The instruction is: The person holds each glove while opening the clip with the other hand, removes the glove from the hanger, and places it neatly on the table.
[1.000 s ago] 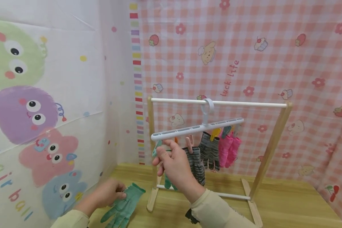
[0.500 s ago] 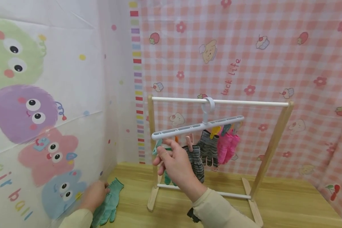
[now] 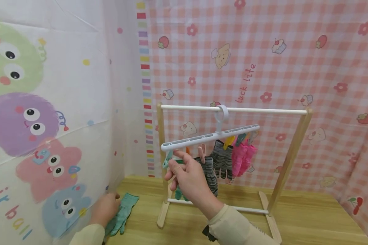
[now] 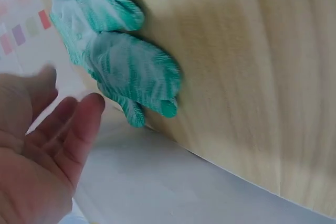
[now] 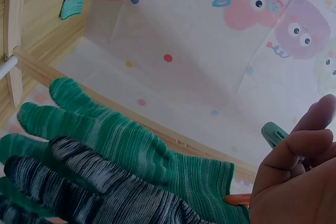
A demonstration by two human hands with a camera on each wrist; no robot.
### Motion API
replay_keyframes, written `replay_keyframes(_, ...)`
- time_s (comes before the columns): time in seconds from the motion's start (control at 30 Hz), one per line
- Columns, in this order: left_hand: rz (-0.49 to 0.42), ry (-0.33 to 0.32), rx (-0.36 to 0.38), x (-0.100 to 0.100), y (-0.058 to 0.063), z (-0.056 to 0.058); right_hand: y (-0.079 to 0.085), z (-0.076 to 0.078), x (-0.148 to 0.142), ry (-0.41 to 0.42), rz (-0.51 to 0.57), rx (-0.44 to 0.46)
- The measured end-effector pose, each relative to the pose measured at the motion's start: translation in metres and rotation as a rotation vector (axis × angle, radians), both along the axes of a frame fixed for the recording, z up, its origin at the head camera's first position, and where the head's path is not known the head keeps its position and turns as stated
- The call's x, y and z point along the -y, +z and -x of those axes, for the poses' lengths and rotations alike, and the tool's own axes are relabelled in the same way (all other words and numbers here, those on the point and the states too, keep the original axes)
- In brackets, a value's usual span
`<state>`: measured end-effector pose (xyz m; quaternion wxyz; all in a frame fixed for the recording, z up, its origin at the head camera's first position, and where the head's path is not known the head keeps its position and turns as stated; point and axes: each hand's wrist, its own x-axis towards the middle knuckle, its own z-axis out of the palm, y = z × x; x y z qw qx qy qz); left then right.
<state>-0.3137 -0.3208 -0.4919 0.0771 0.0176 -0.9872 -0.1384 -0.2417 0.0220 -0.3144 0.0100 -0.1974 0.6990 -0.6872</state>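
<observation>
At the table's left side, my left hand (image 3: 106, 208) is beside a green glove (image 3: 125, 211). In the left wrist view its fingers are parted and loosely bent, and a gap separates them from the glove (image 4: 131, 69). My right hand (image 3: 190, 178) is at the lower left end of a white hanger (image 3: 190, 141), pinching a teal clothespin (image 3: 167, 161) there. Only one end of that clothespin (image 5: 273, 134) shows past the fingers in the right wrist view. Beside it hang a green glove (image 5: 126, 140) with an orange clip (image 5: 239, 199) and a grey-black glove (image 5: 115, 182).
The hanger hooks over the white rail (image 3: 270, 111) of a wooden rack (image 3: 289, 163) and tilts down to the left. Another grey-black glove (image 3: 223, 158) and pink gloves (image 3: 243, 158) hang toward its right end. Printed cloths back the wooden table (image 3: 319, 217).
My left hand has moved left and the green glove has shifted left on the table; the fingers are now apart from it. My right hand stays at the clothespin.
</observation>
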Motion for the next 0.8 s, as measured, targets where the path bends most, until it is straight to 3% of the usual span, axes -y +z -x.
replay_keyframes(0.17,0.129,-0.07,0.101,0.0,-0.005,-0.007,-0.001,-0.001,-0.002,0.002,-0.044,-0.009)
replay_keyframes(0.33,0.118,-0.069,0.171,0.001,-0.01,-0.011,-0.006,-0.005,-0.006,0.004,-0.085,0.003)
replay_keyframes(0.57,0.102,-0.056,0.143,0.001,-0.012,-0.012,-0.019,-0.013,-0.018,0.022,-0.143,-0.003)
replay_keyframes(0.8,-0.009,-0.074,0.108,-0.015,0.008,-0.017,-0.041,-0.017,-0.042,0.034,-0.169,0.048)
